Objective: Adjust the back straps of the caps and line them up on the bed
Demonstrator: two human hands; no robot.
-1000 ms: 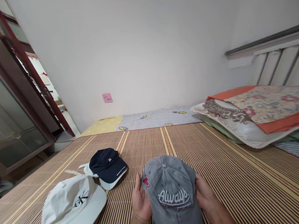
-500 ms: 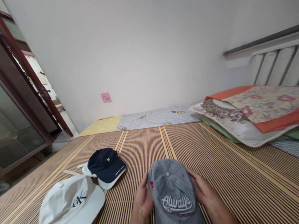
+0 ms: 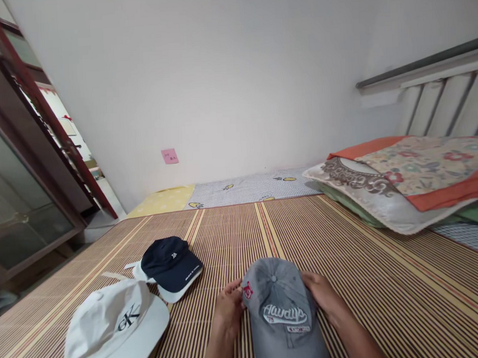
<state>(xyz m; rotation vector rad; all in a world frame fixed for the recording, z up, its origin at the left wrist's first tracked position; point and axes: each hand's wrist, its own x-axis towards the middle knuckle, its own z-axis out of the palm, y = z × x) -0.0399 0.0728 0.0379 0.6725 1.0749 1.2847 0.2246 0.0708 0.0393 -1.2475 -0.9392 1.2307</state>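
A grey baseball cap (image 3: 275,305) with "Always" stitched on its front is between my two hands, its brim toward me and cut off by the lower edge of the view. My left hand (image 3: 228,308) grips the cap's left side near a red embroidered patch, thumb and fingers closed at the rim. On the other side my right hand (image 3: 323,295) holds the right edge, its fingertips partly hidden behind the crown. To the left lie a white cap (image 3: 106,325) with a dark "CK" logo and a navy cap (image 3: 169,263) with a white-edged brim.
The caps are on a striped bamboo mat (image 3: 210,234). Pillows (image 3: 384,203) under a floral orange-edged cloth (image 3: 434,163) lie at the far right, by a radiator (image 3: 447,104). A wall (image 3: 234,83) with a pink note (image 3: 169,156) stands behind; a door frame (image 3: 60,124) is at left.
The grey cap has shifted slightly right and down, turning so its left patch shows more. My left hand's fingers have moved up beside that patch. The other caps have not moved.
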